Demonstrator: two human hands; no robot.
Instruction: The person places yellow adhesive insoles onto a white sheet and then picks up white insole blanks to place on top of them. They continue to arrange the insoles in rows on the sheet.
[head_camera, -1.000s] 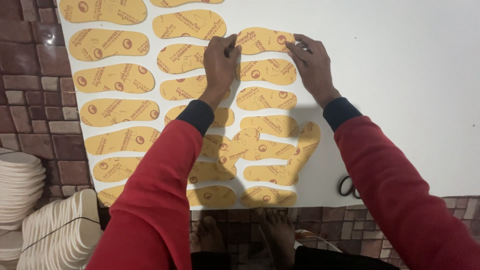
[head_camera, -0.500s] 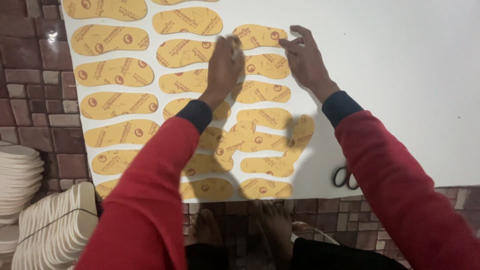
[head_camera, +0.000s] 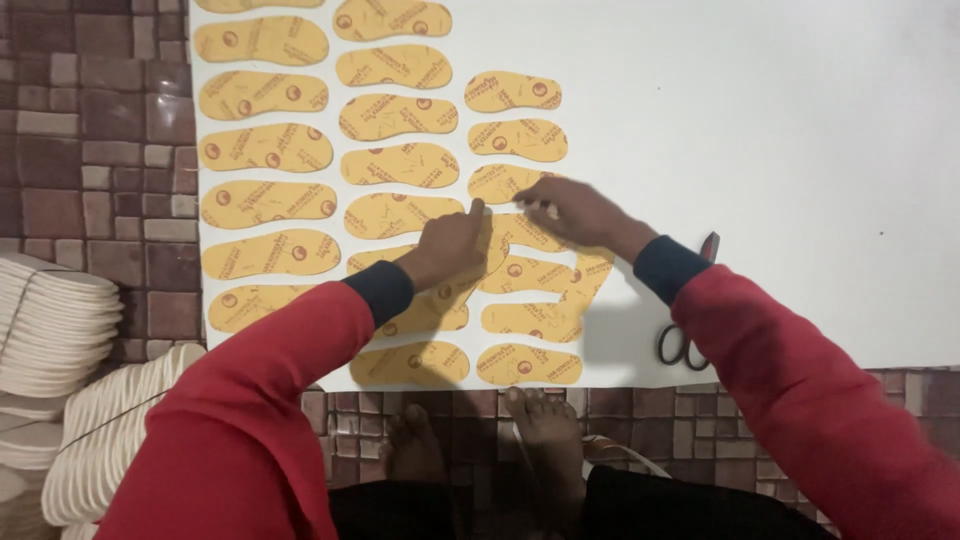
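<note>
I saw my left hand resting loosely curled at the centre of the frame, forefinger laid on a flat yellow printed shoe insole on the white sheet. My right hand, just right of it, lay open with fingertips pressing the same insole; neither hand gripped it. More yellow insoles lay in rows to the upper left. Black-handled scissors lay at lower right, near my red sleeve.

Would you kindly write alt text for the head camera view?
Two hands, left hand and right hand, press on yellow insole cutouts laid in rows on a white sheet. Scissors lie by the right sleeve; stacked white soles sit on the brick-pattern floor.
</note>
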